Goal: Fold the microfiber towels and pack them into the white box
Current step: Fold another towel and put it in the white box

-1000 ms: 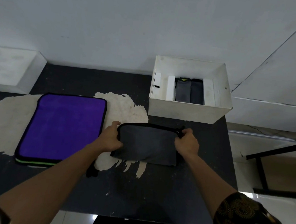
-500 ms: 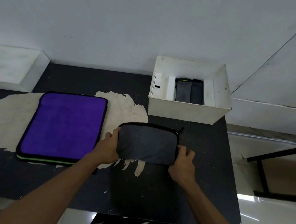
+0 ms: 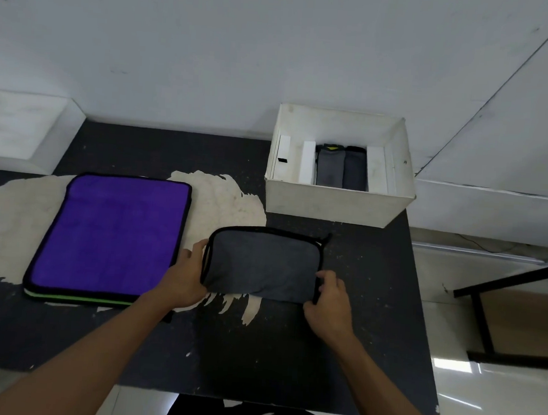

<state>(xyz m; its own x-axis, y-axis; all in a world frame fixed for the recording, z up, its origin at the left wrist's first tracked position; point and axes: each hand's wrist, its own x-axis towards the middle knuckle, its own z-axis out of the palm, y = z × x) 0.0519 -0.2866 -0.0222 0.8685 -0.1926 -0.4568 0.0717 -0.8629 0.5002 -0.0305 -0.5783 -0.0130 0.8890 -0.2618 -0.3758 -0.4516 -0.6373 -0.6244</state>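
Note:
A folded grey towel [image 3: 262,261] with black trim lies in the middle of the dark table. My left hand [image 3: 186,277] grips its near left corner. At the near right corner, my right hand [image 3: 329,303] pinches the black edge. Behind the towel stands the white box [image 3: 331,205], open at the top, with two folded grey towels [image 3: 341,170] upright inside between white dividers. To the left lies a flat stack of towels, purple on top [image 3: 112,235], with a green edge showing underneath.
The black table [image 3: 288,354] has worn pale patches and ends just right of the box. A white wall runs along the back. A raised white ledge [image 3: 22,128] sits at the far left. A dark metal frame [image 3: 502,307] stands on the floor at right.
My right hand has moved from the towel's far right corner down to its near right corner. The left hand slid slightly toward me along the left edge.

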